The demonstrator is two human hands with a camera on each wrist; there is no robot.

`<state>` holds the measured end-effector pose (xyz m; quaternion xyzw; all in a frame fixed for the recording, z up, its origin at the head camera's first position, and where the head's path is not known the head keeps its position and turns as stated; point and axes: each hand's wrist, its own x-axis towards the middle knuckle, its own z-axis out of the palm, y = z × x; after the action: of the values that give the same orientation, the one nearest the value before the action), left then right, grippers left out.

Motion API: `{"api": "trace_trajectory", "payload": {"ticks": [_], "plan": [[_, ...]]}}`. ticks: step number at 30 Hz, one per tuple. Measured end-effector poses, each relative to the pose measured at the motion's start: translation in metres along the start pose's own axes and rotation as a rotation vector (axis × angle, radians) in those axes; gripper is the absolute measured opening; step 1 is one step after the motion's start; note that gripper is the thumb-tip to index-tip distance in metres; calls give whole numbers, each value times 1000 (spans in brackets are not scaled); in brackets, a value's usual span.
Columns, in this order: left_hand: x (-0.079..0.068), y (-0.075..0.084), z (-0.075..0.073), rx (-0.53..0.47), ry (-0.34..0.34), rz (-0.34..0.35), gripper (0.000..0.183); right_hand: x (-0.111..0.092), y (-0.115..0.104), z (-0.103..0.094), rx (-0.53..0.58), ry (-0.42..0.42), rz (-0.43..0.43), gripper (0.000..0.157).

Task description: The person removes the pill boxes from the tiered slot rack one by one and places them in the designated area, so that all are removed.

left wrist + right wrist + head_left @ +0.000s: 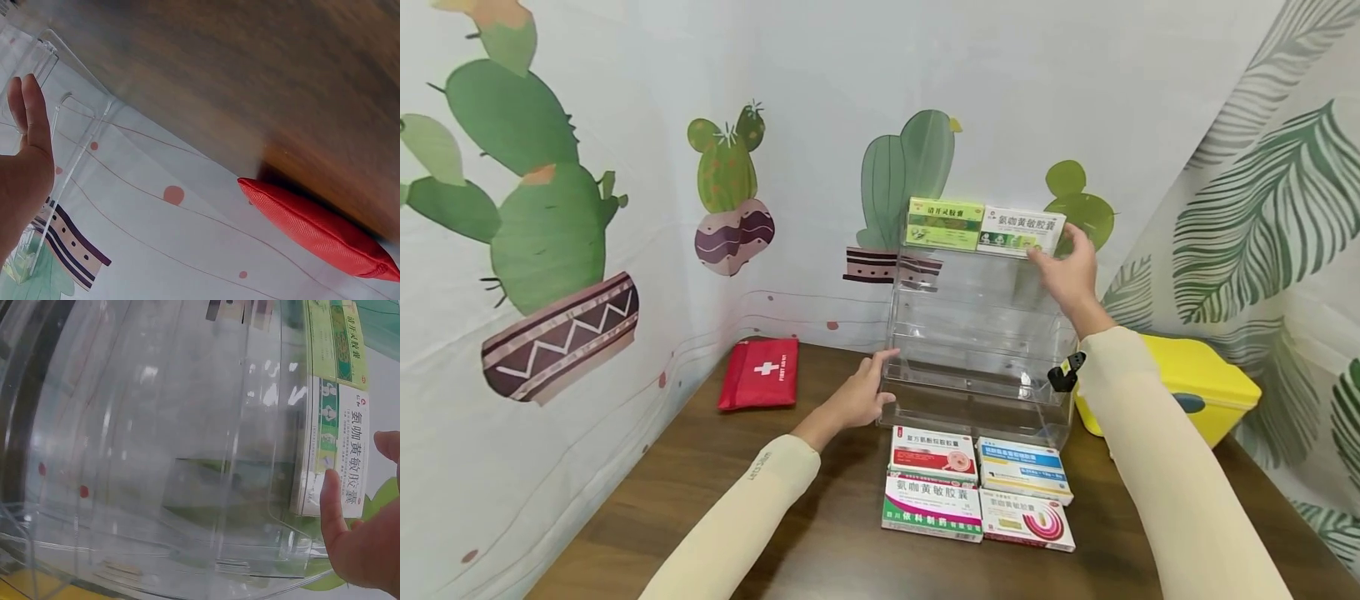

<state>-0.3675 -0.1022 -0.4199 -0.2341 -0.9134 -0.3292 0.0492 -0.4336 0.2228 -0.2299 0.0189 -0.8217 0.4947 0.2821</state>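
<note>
White medicine box is seated in the top row of the clear plastic rack, at its right end, tilted back slightly with its printed face outward. Its left end is set right beside the green medicine box; both are held in the same row.

Right hand: thumb is laid on the lower front of the white box, a finger is held by its upper right corner. Whether it's actually pinched or just touched can't be told. A small black device is seen at the right sleeve.

Left hand: nothing grasped; fingers are extended and rested against the rack's left side, low down.

Four more boxes are laid flat on the wood table in front of the rack, in two rows. Back: red-and-white box left, blue-and-white box right. Front: green-and-purple-striped box left, pink-swirl box right.

Red first aid pouch is placed left of the rack, well apart. Yellow case is placed to the right, partly covered by the right sleeve. Wall behind is covered by cactus-print cloth.
</note>
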Motion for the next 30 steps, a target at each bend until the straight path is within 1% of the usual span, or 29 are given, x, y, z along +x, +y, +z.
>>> {"api": "trace_trajectory", "payload": {"ticks": [2, 4, 6, 9, 12, 17, 20, 23, 26, 27, 30], "plan": [[0, 0, 0, 1, 5, -1, 82, 4, -2, 0, -29, 12, -25, 72], [-1, 0, 0, 11, 14, -3, 82, 8, -4, -1, -45, -1, -28, 76], [-1, 0, 0, 16, 20, -1, 82, 11, -6, -2, -42, -37, -15, 81], [-1, -1, 1, 20, 19, 6, 82, 16, -7, -6, -41, -117, 25, 89], [1, -1, 2, 20, 16, 17, 82, 22, -8, -10, -52, -177, 45, 94], [0, -3, 3, 21, 29, 24, 81, 31, -7, -13, -69, -217, 29, 95], [0, -3, 3, 22, 27, 19, 81, 34, -2, -13, -121, -250, 6, 94], [-1, -3, 2, 17, 22, 20, 80, 36, 5, -13, -177, -247, -63, 89], [0, -3, 2, 6, 22, 26, 80, 40, 9, -13, -220, -200, -136, 83], [1, -3, 2, 7, 24, 28, 80, 41, 10, -13, -225, -188, -152, 81], [2, -3, 3, 6, 25, 28, 81, 41, 10, -14, -234, -171, -163, 77]]}}
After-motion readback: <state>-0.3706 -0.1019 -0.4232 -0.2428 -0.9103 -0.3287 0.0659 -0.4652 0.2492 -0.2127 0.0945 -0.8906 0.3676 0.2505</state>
